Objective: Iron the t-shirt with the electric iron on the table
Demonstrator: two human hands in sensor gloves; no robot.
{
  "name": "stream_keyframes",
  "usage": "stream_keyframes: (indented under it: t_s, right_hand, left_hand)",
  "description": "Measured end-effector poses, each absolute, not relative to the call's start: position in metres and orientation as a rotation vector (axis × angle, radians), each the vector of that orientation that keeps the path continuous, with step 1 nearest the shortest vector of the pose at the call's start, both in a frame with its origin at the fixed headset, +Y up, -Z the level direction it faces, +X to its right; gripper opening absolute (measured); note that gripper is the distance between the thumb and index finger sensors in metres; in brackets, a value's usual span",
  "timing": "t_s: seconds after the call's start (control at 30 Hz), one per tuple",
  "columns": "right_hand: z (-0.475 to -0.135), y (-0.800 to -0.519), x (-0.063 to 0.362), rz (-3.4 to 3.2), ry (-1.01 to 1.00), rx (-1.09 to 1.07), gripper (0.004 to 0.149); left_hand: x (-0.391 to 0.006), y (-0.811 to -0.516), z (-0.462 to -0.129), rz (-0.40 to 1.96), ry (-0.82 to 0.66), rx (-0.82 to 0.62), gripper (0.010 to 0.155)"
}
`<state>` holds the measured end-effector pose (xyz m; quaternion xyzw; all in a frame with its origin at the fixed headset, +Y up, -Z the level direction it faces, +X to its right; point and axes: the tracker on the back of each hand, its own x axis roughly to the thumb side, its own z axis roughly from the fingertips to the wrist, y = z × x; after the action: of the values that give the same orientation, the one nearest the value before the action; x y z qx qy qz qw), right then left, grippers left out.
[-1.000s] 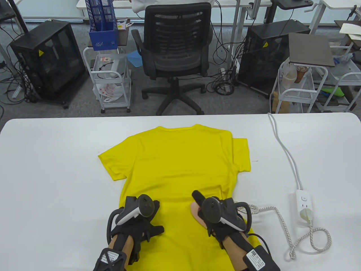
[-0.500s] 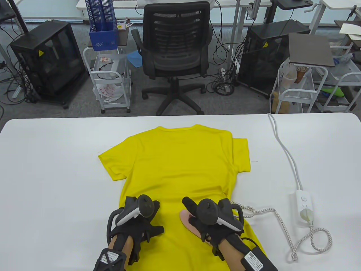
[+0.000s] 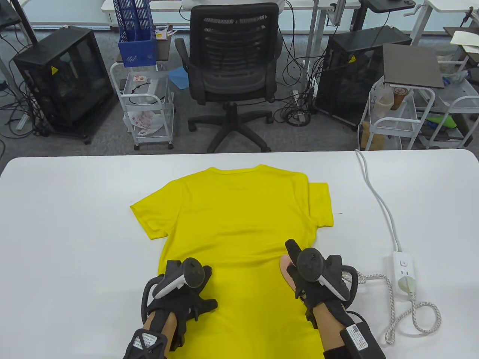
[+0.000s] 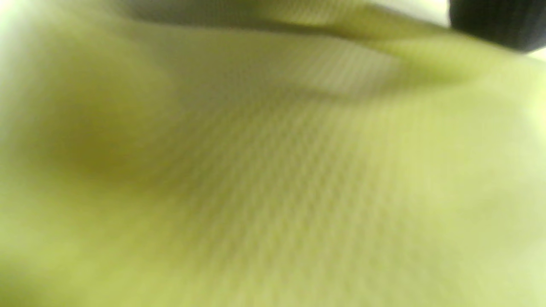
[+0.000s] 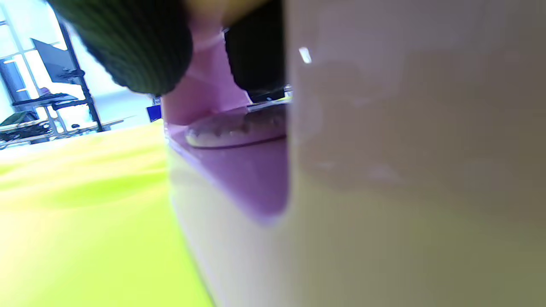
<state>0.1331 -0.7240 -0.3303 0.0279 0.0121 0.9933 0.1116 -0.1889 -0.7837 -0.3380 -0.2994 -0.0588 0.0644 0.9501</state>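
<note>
A yellow t-shirt lies flat on the white table, collar away from me. My right hand grips the pink electric iron, which rests on the shirt's lower right part near its side seam. The iron mostly hides under the hand; its pink body fills the right wrist view. My left hand rests flat on the shirt's lower left part, fingers spread. The left wrist view shows only blurred yellow fabric.
The iron's braided cord loops on the table to a white power strip at the right, whose white cable runs to the far edge. A black office chair and carts stand beyond the table.
My right hand has slid the iron rightward and a little away from me across the lower shirt, after first moving left. The left hand has stayed still.
</note>
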Motion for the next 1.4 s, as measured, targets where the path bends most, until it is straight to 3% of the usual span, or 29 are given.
stream_keyframes:
  t_s: [0.2, 0.3, 0.4, 0.63, 0.77, 1.03, 1.13, 1.27, 1.4]
  right_hand:
    - [-0.308, -0.725, 0.065, 2.806, 0.179, 0.549, 0.066]
    - [-0.302, -0.724, 0.051, 2.872, 0.136, 0.634, 0.066]
    - [-0.307, -0.724, 0.059, 2.917, 0.077, 0.54, 0.066]
    - [-0.335, -0.725, 0.144, 2.937, 0.001, -0.001, 0.066]
    - [-0.337, -0.725, 0.16, 2.849, 0.05, -0.06, 0.066]
    - [-0.312, -0.725, 0.07, 2.781, 0.242, 0.557, 0.065]
    - [-0.302, -0.723, 0.047, 2.781, 0.244, 0.689, 0.066]
    - [-0.31, -0.723, 0.062, 2.89, 0.122, 0.547, 0.066]
    - [-0.332, -0.724, 0.122, 2.939, 0.055, 0.146, 0.067]
  left_hand:
    - [-0.189, -0.784, -0.338, 0.133, -0.117, -0.609, 0.093]
    - [-0.189, -0.784, -0.338, 0.134, -0.117, -0.609, 0.092]
    - [-0.189, -0.784, -0.338, 0.135, -0.118, -0.609, 0.093]
    - [-0.189, -0.784, -0.338, 0.134, -0.119, -0.609, 0.093]
    - [-0.189, -0.784, -0.338, 0.135, -0.12, -0.609, 0.093]
    - [-0.19, -0.784, -0.338, 0.135, -0.117, -0.609, 0.092]
    - [-0.19, -0.784, -0.338, 0.136, -0.117, -0.61, 0.092]
    - [-0.19, -0.784, -0.338, 0.136, -0.118, -0.609, 0.093]
    - [-0.19, -0.783, -0.338, 0.135, -0.118, -0.61, 0.092]
